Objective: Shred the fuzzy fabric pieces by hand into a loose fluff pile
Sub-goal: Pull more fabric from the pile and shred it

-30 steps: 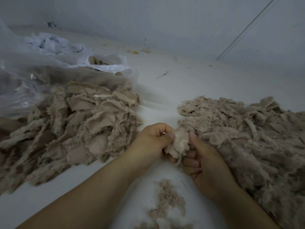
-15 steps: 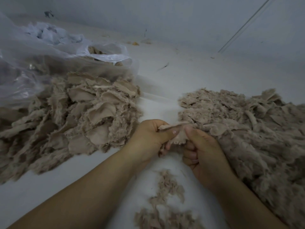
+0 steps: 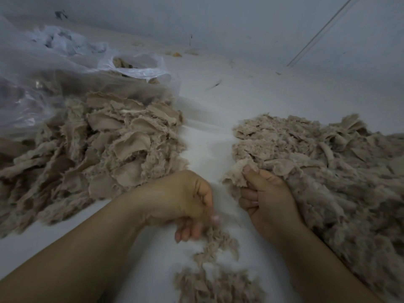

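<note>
Here the right hand [image 3: 266, 197] pinches a fuzzy fabric piece [image 3: 237, 173] between thumb and curled fingers at the near edge of the right heap [image 3: 328, 162]. The left hand [image 3: 185, 200] is blurred, fingers curled downward over loose fluff [image 3: 216, 278] on the white tabletop [image 3: 203, 136]; whether it holds any, I cannot tell. A second heap [image 3: 94, 149] lies left, beside a plastic bag [image 3: 54, 79].

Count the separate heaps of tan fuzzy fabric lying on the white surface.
3. A large heap at left beside the plastic bag, a large heap at right behind the right hand, and a small fluff pile near the bottom. The bag may hide more.
</note>
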